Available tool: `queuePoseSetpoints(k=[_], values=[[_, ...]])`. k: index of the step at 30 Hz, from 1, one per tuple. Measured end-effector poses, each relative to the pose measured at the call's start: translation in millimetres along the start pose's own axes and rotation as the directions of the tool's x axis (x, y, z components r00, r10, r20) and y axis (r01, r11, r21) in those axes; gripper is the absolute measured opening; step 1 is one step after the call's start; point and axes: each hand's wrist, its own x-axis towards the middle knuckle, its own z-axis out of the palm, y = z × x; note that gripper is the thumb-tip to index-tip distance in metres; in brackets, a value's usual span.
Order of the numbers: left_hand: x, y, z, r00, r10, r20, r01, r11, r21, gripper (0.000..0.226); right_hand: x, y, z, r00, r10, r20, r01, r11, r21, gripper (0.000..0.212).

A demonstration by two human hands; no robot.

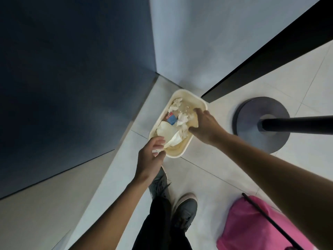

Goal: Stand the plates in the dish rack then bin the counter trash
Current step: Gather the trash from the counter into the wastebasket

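A cream rectangular bin [187,97] stands on the tiled floor in the corner below me. Inside it lie crumpled white tissues [182,121], a clear plastic bottle with a red and blue label [171,118] and a pale wrapper [166,129]. My right hand [205,126] reaches over the bin's right rim and its fingers curl round a crumpled tissue. My left hand [151,157] hovers at the near rim, pinching a small white scrap of tissue [155,151]. No plates or dish rack are in view.
A dark blue cabinet face [72,78] rises on the left and a pale wall [198,42] stands behind the bin. A round grey stand base [252,114] with a black pole sits right of the bin. A pink bag [252,224] lies near my feet.
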Motion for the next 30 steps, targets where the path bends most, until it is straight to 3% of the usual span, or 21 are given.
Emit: queuePoseSetpoints(k=[6,13,19,26,30], values=[[-55,35,-29,0.996,-0.079,-0.033,0.08,0.996,0.029,0.033,-75,-15,-17,0.997,-0.065,0.049,0.066,0.998,-0.014,0.061],[-123,105,-57,0.994,0.003,-0.11,0.002,0.999,0.049,0.032,-165,-50,-61,0.971,-0.239,-0.012,0.239,0.971,0.003,0.065],[-210,187,-81,0.991,0.099,-0.095,-0.094,0.994,0.056,0.038,-258,-88,-119,0.952,-0.289,-0.102,0.293,0.956,0.029,0.059],[-323,271,-123,0.96,0.192,-0.204,-0.194,0.981,0.013,0.039,-362,-152,-174,0.856,-0.488,-0.171,0.5,0.865,0.036,0.043],[-373,300,-150,0.901,0.279,-0.332,-0.293,0.956,0.008,0.019,-400,-190,-183,0.777,-0.598,-0.198,0.623,0.776,0.101,0.025]])
